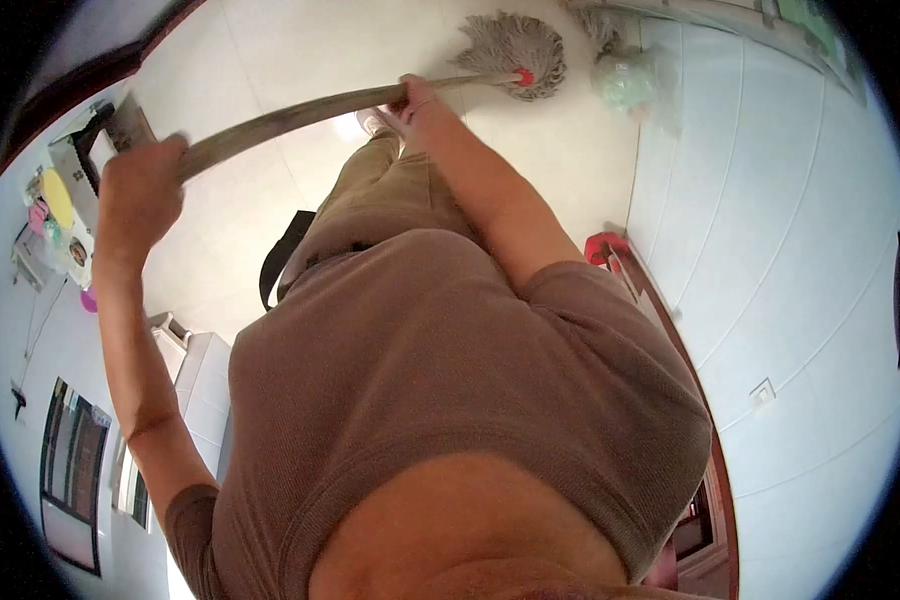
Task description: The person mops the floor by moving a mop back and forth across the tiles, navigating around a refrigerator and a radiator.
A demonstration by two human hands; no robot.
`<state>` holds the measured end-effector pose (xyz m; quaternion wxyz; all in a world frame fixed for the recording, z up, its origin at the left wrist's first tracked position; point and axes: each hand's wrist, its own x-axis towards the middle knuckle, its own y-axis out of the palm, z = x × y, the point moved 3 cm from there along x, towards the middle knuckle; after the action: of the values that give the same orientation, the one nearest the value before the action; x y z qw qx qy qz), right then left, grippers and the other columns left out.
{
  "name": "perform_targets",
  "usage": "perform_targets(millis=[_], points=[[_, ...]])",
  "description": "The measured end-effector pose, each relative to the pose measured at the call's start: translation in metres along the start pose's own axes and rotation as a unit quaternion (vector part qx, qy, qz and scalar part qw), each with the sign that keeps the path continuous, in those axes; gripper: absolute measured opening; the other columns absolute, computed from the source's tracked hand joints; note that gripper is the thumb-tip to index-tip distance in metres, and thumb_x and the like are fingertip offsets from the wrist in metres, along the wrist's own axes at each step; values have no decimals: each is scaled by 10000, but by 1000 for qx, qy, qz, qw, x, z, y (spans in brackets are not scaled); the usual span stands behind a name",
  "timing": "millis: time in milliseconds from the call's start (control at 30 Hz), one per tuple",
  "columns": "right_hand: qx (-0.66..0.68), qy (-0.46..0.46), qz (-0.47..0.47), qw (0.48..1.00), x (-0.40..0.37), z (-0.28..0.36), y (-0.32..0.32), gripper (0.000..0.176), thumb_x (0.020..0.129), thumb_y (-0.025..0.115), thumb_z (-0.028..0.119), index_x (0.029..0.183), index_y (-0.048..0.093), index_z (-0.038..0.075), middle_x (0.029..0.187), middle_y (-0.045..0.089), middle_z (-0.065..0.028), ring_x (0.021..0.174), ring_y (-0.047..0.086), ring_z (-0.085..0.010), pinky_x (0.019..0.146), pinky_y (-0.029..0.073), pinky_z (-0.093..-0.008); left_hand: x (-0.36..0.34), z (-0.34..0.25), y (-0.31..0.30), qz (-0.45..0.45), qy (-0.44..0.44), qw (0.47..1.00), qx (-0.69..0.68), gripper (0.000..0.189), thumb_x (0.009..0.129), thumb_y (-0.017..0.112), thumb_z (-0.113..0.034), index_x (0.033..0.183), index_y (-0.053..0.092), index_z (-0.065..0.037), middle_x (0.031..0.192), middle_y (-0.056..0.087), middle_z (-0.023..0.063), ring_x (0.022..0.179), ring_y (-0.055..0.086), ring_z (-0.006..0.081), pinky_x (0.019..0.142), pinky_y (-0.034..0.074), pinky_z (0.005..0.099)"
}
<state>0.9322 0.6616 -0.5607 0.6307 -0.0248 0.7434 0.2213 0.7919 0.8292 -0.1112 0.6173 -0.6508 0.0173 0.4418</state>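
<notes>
A string mop [515, 52] with grey strands and a red collar rests on the pale tiled floor, ahead and to the right. Its long wooden handle [290, 118] runs leftward across my front. Near the handle's upper end, my left hand [145, 185] is closed around it at the left of the view. Lower down, closer to the mop head, my right hand [413, 97] grips the same handle. My shoe [370, 121] shows on the floor just below the handle.
A greenish plastic bag [627, 84] lies by the right wall, beside another grey stringy bundle [600, 30]. Cluttered furniture with a yellow round item [57, 198] stands at the left. A red object [606, 248] sits near dark wooden furniture [705, 530] at right.
</notes>
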Motion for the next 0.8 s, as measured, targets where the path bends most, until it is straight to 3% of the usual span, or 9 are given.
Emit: perform_targets(millis=[67, 133, 200, 267, 333, 367, 433, 633, 800], points=[[43, 8, 76, 996, 5, 23, -41, 118, 735, 527, 141, 759, 467, 43, 721, 496, -104, 543, 504, -215, 381, 432, -278, 21, -25, 1, -11, 37, 999, 6, 101, 670, 494, -17, 762, 533, -31, 709, 576, 161, 736, 575, 328, 657, 448, 424], [15, -81, -48, 995, -52, 48, -53, 108, 733, 523, 126, 774, 477, 37, 726, 498, -96, 541, 501, -209, 397, 445, -282, 41, -50, 8, -45, 89, 993, -58, 98, 671, 491, -25, 752, 546, -26, 723, 580, 163, 733, 576, 332, 664, 449, 430], [21, -94, -91, 991, -53, 64, -104, 127, 756, 533, 138, 794, 480, 29, 751, 500, -98, 546, 505, -216, 415, 463, -294, 60, -82, 24, 25, 94, 993, -69, 157, 677, 497, 1, 816, 566, -21, 737, 586, 182, 750, 587, 323, 697, 459, 423], [40, -102, -163, 981, -52, 79, -153, 113, 777, 522, 157, 727, 469, 70, 648, 477, -64, 509, 467, -192, 428, 417, -321, 76, -118, 35, 77, 89, 986, -118, 141, 670, 523, -27, 803, 569, -10, 740, 590, 182, 747, 594, 317, 701, 462, 422], [61, -77, -188, 977, -70, 91, -183, 103, 776, 528, 135, 729, 463, 71, 662, 473, -70, 531, 474, -197, 443, 442, -320, 93, -146, 56, 119, 92, 972, -183, 144, 680, 541, -80, 797, 579, -6, 758, 600, 176, 748, 603, 302, 691, 471, 417], [58, -77, -191, 977, -75, 93, -191, 103, 776, 528, 135, 729, 463, 71, 662, 473, -70, 531, 474, -197, 443, 442, -320, 101, -158, 68, 137, 103, 964, -205, 159, 681, 547, -99, 799, 584, 1, 758, 605, 172, 748, 606, 302, 685, 474, 415], [53, -77, -228, 969, -84, 95, -201, 167, 765, 542, 186, 769, 454, 45, 753, 502, -109, 540, 532, -233, 277, 330, -162, 115, -183, 90, 156, 116, 952, -235, 191, 682, 557, -130, 809, 596, 6, 760, 611, 171, 748, 610, 305, 678, 479, 414], [1, -98, -259, 961, -70, 65, -242, 195, 753, 544, 244, 744, 412, 100, 686, 484, -107, 527, 524, -251, 252, 251, -159, 122, -246, 136, 145, 155, 944, -254, 192, 657, 579, -102, 808, 607, 14, 788, 618, 182, 713, 618, 311, 626, 486, 415], [10, -60, -244, 968, -84, 58, -221, 180, 777, 501, 260, 742, 414, 107, 689, 484, -108, 505, 504, -237, 261, 275, -167, 115, -230, 153, 142, 175, 925, -305, 181, 678, 584, -110, 819, 611, 1, 800, 616, 179, 726, 612, 319, 616, 486, 410]])
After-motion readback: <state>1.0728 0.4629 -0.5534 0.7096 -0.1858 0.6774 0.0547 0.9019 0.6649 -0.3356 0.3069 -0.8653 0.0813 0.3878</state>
